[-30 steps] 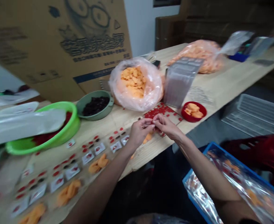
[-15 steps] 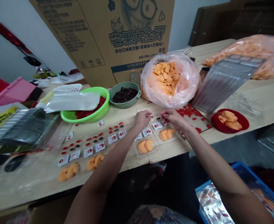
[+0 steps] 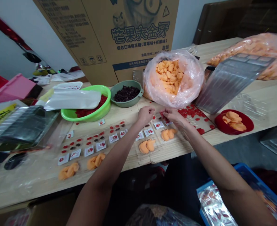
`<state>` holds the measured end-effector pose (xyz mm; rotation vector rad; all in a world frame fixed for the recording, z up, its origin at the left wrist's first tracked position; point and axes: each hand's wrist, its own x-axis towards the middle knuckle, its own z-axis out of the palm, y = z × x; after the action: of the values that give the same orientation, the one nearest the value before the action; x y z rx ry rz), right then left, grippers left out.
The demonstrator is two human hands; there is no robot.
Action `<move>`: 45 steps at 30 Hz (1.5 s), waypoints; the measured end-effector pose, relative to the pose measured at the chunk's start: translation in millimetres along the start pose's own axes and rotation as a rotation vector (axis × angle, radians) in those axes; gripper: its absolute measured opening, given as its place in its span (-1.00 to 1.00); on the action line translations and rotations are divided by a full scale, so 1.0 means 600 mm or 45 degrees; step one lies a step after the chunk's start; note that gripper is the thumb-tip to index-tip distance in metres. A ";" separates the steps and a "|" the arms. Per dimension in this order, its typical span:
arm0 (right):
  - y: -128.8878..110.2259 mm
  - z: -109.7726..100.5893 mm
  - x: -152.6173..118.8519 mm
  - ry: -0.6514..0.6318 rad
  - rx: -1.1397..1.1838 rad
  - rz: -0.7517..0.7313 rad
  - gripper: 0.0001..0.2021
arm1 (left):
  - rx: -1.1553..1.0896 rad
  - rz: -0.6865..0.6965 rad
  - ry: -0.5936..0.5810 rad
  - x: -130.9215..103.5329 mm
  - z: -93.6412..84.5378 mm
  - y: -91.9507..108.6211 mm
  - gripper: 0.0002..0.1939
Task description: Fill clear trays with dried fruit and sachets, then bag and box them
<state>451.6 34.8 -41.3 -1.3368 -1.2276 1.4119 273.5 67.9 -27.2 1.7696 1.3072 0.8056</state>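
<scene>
My left hand hangs over the clear trays with fingers pinched; what they hold, if anything, is too small to make out. Close by on the right, my right hand is closed, and small red discs show at its fingers. Under and between the hands lie clear plastic trays with white sachets, a few red and dark discs, and orange puffy pieces. More filled trays stand to the left, with orange pieces in front and sachets behind. My left forearm hides some of the trays.
Behind stand a green basin of red pieces, a grey-green bowl of dark pieces and an open bag of orange pieces. To the right are a board with red discs, stacked clear trays and a red bowl.
My left hand has lifted slightly away from the tray, its fingers now a little higher. My right hand has shifted slightly, still closed over the right-hand tray. The view has tilted a little.
</scene>
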 end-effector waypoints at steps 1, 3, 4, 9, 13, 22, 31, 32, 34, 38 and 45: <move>-0.001 0.004 0.002 -0.013 0.016 -0.037 -0.94 | -0.122 0.006 -0.070 0.003 -0.002 0.006 -0.86; -0.003 0.011 0.007 -0.039 0.050 -0.094 -0.91 | -0.297 -0.002 -0.161 0.007 -0.005 0.016 -0.78; -0.003 0.013 0.010 -0.054 0.069 -0.110 -0.89 | -0.341 -0.017 -0.153 0.008 -0.006 0.019 -0.75; 0.001 0.027 0.023 -0.120 0.173 -0.074 -0.84 | -0.497 -0.055 -0.215 0.002 -0.008 0.020 -0.81; 0.005 0.044 0.028 -0.152 0.334 -0.056 -0.87 | -0.608 -0.068 -0.319 -0.004 -0.006 0.023 -0.76; -0.014 0.010 0.010 -0.220 0.710 0.178 -0.75 | -0.016 -0.074 0.086 0.011 -0.022 0.005 -0.75; 0.002 0.010 0.020 0.037 -0.334 -0.106 -0.98 | 1.034 0.087 -0.242 -0.001 0.013 0.007 -0.72; 0.005 0.015 0.022 0.078 -0.518 -0.155 -0.98 | 1.019 0.086 -0.236 0.001 0.012 0.006 -0.71; 0.009 0.031 0.024 0.120 -0.840 -0.231 -0.94 | 0.947 0.086 -0.250 0.005 0.007 0.003 -0.70; 0.008 0.060 0.019 0.090 -1.198 -0.277 -0.81 | 0.731 0.061 -0.203 0.013 -0.006 -0.007 -0.68; 0.003 -0.008 0.004 0.066 -1.023 -0.195 -0.59 | 0.763 0.044 -0.151 0.000 -0.021 0.001 -0.77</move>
<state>456.3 37.5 -43.1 -1.7247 -1.9199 0.7735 263.5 70.4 -20.4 2.2640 1.5429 0.3276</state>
